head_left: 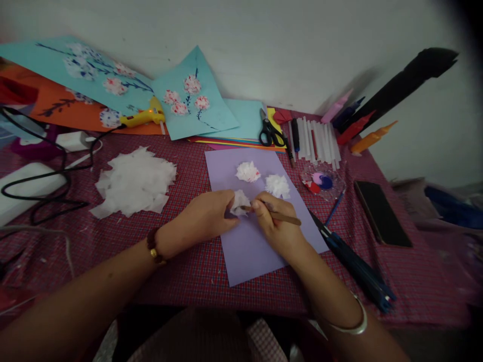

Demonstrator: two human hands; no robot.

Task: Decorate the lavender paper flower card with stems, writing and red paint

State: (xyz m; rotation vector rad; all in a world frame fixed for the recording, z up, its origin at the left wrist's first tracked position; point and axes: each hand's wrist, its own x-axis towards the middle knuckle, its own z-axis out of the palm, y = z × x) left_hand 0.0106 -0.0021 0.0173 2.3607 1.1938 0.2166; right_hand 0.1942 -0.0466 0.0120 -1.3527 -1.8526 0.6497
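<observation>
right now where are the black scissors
The black scissors lie slightly right of centre in the head view, on the stacked coloured paper just beyond the far edge of the purple sheet, left of the white sticks.

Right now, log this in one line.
left hand: at white flower | right hand: holding brown tool | purple sheet: beneath flower

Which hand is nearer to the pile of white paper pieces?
The left hand: it is right of the pile; the right hand is farther right, over the purple sheet.
</observation>
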